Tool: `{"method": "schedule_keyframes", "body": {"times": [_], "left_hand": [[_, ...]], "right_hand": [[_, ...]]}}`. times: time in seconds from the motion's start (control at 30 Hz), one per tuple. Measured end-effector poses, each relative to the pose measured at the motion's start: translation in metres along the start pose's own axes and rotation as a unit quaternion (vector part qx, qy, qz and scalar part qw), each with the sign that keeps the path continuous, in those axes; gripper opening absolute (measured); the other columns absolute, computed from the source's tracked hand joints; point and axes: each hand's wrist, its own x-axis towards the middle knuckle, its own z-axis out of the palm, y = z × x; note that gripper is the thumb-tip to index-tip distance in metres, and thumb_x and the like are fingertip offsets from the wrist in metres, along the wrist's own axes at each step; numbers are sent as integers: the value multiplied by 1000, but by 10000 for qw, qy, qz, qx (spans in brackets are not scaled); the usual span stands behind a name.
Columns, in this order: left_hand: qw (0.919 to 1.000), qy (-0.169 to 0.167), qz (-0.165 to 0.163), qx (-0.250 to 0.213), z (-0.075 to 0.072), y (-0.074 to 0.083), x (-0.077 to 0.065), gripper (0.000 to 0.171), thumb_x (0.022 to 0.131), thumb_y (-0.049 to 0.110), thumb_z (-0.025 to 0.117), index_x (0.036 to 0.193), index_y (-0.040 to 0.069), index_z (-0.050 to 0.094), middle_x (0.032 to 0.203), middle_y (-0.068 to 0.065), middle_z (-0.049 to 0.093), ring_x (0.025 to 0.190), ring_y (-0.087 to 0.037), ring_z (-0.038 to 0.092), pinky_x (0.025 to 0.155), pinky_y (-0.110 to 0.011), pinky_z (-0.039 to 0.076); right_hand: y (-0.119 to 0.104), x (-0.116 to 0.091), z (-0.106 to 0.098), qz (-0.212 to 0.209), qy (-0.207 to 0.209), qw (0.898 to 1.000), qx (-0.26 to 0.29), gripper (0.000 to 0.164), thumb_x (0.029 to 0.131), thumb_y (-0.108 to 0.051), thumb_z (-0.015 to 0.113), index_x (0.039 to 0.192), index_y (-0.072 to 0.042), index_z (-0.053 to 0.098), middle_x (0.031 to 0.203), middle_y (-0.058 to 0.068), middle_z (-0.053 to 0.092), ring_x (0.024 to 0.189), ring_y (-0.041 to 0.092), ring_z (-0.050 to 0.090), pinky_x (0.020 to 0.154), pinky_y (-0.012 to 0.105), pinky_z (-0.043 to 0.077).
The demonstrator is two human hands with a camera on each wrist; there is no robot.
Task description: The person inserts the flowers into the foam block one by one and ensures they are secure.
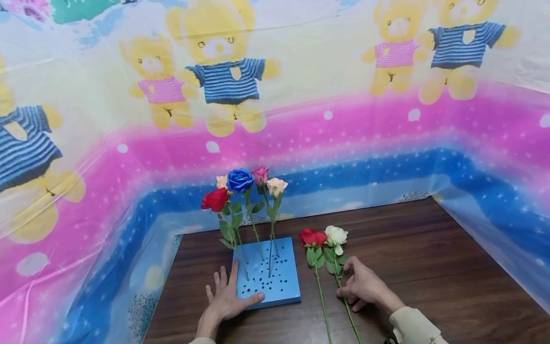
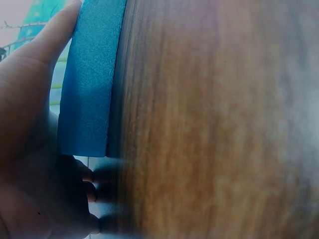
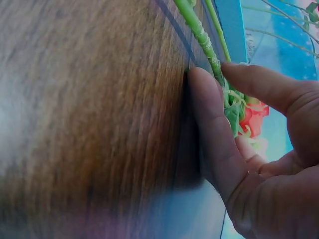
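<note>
A light blue foam block (image 1: pixel 289 272) dotted with holes lies on the table. Several artificial roses stand in it, among them a blue rose (image 1: pixel 239 180), a red rose (image 1: pixel 215 199), a pink rose (image 1: pixel 260 175) and a peach rose (image 1: pixel 277 187). My left hand (image 1: pixel 225 297) rests against the block's near left corner, fingers spread, thumb over the front edge. Right of the block lie a second red rose (image 1: pixel 312 237) and a white rose (image 1: pixel 336 236). My right hand (image 1: pixel 365 285) pinches the white rose's stem (image 3: pixel 202 37) between thumb and a finger, low over the table.
The dark wooden table (image 1: pixel 429 267) extends to the right. Behind and at both sides hangs a patterned cloth (image 1: pixel 326 124) with printed bears, meeting the table's back edge close behind the standing roses.
</note>
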Motion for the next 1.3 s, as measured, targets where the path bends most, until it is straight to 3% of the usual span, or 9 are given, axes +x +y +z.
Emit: {"method": "schedule_keyframes", "body": {"times": [0.17,0.33,0.5,0.73,0.97,1.3], "left_hand": [[10000,-1,11,41,-1,0,-3,139,85,79,82,181,14,6,178,-42,-4,165,-62,-12,121,-87,-11],[10000,16,49,34,-3,3,-2,139,85,79,82,181,14,5,179,-41,-5,165,-61,-12,122,-87,-10],[9998,78,136,-93,-2,4,-1,139,84,80,82,181,15,6,179,-42,-4,165,-62,-12,122,-87,-12],[9998,98,181,-67,2,-1,-1,141,83,87,76,182,20,2,180,-39,-7,166,-60,-16,122,-85,-15],[10000,-24,15,-31,-1,2,-5,140,84,80,82,181,15,5,178,-41,-5,165,-61,-12,122,-87,-11],[9999,103,119,-43,1,-1,-2,139,84,82,80,181,16,7,179,-41,-4,165,-62,-11,121,-88,-11]], "right_hand": [[-1,-2,5,201,103,9997,-103,49,84,5,92,119,0,58,92,17,68,61,26,71,51,44,64],[-6,-2,3,147,21,9994,-316,40,84,5,90,113,1,64,86,16,67,59,25,70,51,43,64],[-9,-3,-3,70,-125,9998,-169,33,85,8,86,111,3,66,90,15,64,63,25,69,52,43,65],[0,-6,-10,-71,-641,9974,306,33,92,7,80,122,9,65,95,15,68,73,23,66,55,42,66],[10,-4,-16,-113,-882,9948,490,41,99,1,76,136,12,61,101,19,74,75,25,69,58,43,67],[10,-2,-28,69,-1298,9889,716,39,105,-6,73,138,11,62,108,20,74,79,28,78,62,41,68]]}}
